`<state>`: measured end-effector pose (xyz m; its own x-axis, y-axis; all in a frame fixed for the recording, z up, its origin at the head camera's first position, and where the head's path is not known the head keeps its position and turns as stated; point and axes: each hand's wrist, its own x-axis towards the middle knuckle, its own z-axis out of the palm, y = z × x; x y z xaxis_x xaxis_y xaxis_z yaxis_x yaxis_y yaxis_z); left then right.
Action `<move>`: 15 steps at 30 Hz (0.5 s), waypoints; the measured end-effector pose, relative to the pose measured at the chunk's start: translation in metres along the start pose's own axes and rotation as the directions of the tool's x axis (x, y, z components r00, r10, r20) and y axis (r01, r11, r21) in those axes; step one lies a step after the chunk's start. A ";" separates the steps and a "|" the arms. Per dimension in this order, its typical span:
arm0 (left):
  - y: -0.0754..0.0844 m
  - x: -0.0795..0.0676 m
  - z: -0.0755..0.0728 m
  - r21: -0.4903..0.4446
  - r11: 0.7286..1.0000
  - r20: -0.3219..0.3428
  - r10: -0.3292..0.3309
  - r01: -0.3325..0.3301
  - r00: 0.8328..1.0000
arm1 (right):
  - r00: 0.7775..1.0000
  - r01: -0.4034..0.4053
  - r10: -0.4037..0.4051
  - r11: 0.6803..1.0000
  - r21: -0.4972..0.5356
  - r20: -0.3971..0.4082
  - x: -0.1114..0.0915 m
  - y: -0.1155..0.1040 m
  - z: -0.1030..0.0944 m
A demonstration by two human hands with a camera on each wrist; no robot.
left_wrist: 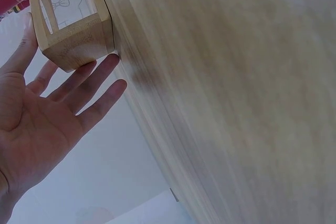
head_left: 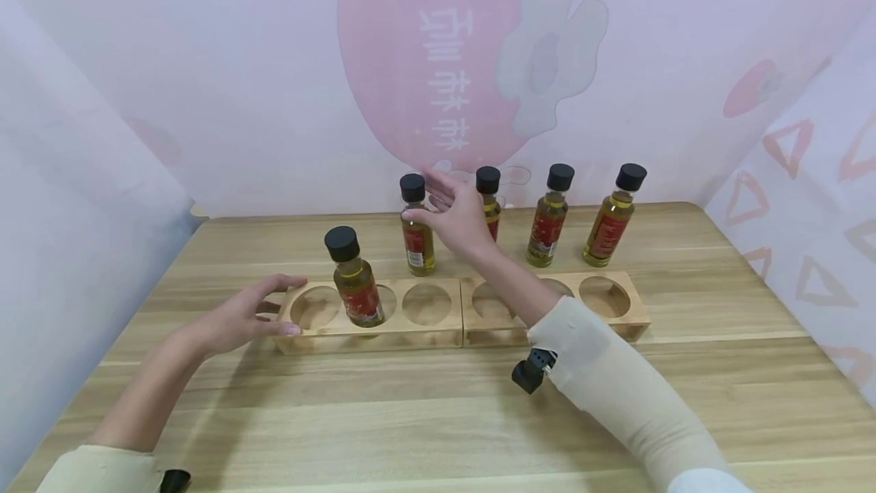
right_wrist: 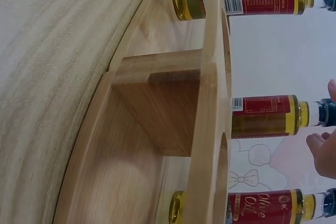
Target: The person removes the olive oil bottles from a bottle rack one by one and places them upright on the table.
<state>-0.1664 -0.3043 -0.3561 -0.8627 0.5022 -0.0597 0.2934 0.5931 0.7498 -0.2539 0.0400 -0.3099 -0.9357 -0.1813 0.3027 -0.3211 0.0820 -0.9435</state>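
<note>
On the table stands a light wooden rack [head_left: 438, 329] with round holes. One olive oil bottle [head_left: 358, 291] with a black cap and red label sits in a hole of its left part. My left hand [head_left: 236, 318] holds the rack's left end, thumb at the front and fingers behind; in the left wrist view several fingertips meet its end face [left_wrist: 79, 45]. Behind the rack, my right hand [head_left: 461, 215] reaches with spread fingers around the cap of another oil bottle [head_left: 417, 242]. A gap shows between thumb and bottle neck in the right wrist view.
Three more oil bottles stand behind the rack toward the right: one [head_left: 491, 208] partly hidden by my right hand, a second [head_left: 547, 223] and a third [head_left: 609, 227]. A printed pink and white curtain [head_left: 274, 97] hangs along the table's far edge.
</note>
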 end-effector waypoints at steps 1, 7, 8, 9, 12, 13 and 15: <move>0.000 0.000 0.000 -0.001 1.000 -0.001 0.001 -0.001 1.000 | 1.000 0.000 0.000 1.000 -0.003 0.000 -0.001 -0.001 -0.001; -0.001 0.001 0.001 -0.007 1.000 -0.003 0.005 -0.005 1.000 | 1.000 0.013 -0.013 1.000 0.001 -0.004 -0.011 -0.007 -0.008; -0.002 0.001 0.001 -0.006 1.000 -0.002 0.005 -0.005 1.000 | 1.000 0.021 -0.021 1.000 0.002 -0.004 -0.013 -0.008 -0.009; -0.002 0.001 0.001 -0.005 1.000 -0.002 0.006 -0.006 1.000 | 1.000 0.028 -0.028 1.000 0.005 -0.002 -0.015 -0.010 -0.010; -0.002 0.001 0.001 -0.004 1.000 -0.005 0.000 0.000 1.000 | 0.999 0.050 -0.050 0.999 0.013 0.004 -0.021 -0.014 -0.012; -0.002 0.000 0.001 -0.004 1.000 -0.005 0.001 -0.001 1.000 | 0.998 0.056 -0.056 0.998 0.013 0.006 -0.024 -0.015 -0.012; -0.002 0.000 0.001 -0.003 1.000 -0.007 -0.002 0.002 1.000 | 0.998 0.065 -0.066 0.998 0.016 0.017 -0.028 -0.018 -0.013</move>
<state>-0.1669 -0.3047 -0.3578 -0.8661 0.4966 -0.0562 0.2905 0.5918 0.7519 -0.2243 0.0561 -0.2999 -0.9099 -0.2029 0.3617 -0.3793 0.0543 -0.9237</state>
